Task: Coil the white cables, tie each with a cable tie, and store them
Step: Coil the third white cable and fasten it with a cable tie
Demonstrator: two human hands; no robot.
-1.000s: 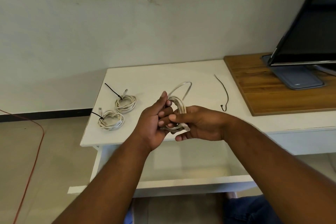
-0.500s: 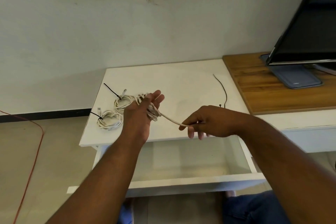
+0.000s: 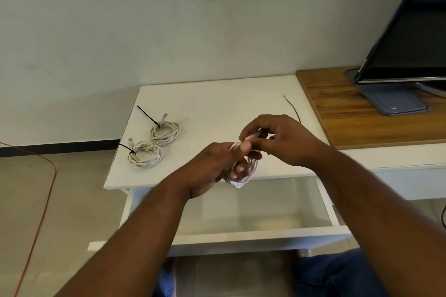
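My left hand (image 3: pixel 217 166) grips a coil of white cable (image 3: pixel 243 176) above the front edge of the white table (image 3: pixel 217 101). My right hand (image 3: pixel 280 140) pinches the cable's loose end just above the coil, close to my left thumb. Two other white cable coils lie at the table's left: one (image 3: pixel 165 131) farther back, one (image 3: pixel 144 157) nearer the edge, each with a black cable tie on it. A loose black cable tie (image 3: pixel 290 106) lies on the table behind my right hand, partly hidden by it.
An open white drawer (image 3: pixel 253 236) stands out below the table's front edge, under my hands. A wooden board (image 3: pixel 362 118) with a monitor (image 3: pixel 410 31) on its stand sits at the right. An orange cord (image 3: pixel 45 190) runs over the floor at the left.
My right hand, which had drawn the cable end out to the right, has come back to the coil. My left hand moved right with the coil.
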